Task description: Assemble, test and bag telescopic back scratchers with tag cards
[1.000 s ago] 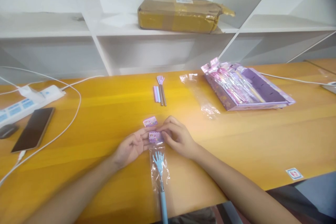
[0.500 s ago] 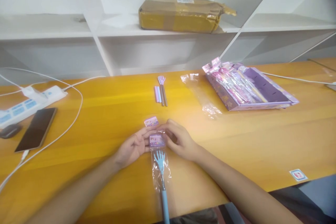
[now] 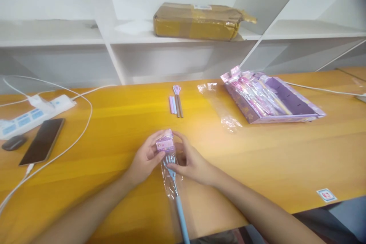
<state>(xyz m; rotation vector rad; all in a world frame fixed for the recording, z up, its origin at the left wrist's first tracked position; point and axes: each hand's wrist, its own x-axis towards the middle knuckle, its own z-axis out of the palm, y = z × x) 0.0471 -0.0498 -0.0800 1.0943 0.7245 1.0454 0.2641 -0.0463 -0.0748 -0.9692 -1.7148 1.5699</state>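
A light blue back scratcher (image 3: pixel 180 213) with a hand-shaped head lies inside a clear plastic bag (image 3: pixel 167 188) in front of me, its handle running toward the table's near edge. At the bag's top is a pink and purple header card (image 3: pixel 165 145). My left hand (image 3: pixel 147 158) grips the card's left side, thumb in front. From the right, my right hand (image 3: pixel 193 160) holds the bag, its thumb over the scratcher's head and its fingers by the card. Some of its fingertips are hidden behind the packaging.
Farther back lie a pink-headed scratcher (image 3: pixel 177 90) and several rods. A purple box (image 3: pixel 286 119) of packaged scratchers stands right, beside an empty clear bag (image 3: pixel 214 103). Phone (image 3: pixel 42 141), power strip (image 3: pixel 37 116) and cables occupy the left. A taped parcel (image 3: pixel 197 23) sits on the shelf.
The header card, spread in two parts before, is now folded together. My left hand has closed on it, and my right thumb has moved down over the scratcher's head.
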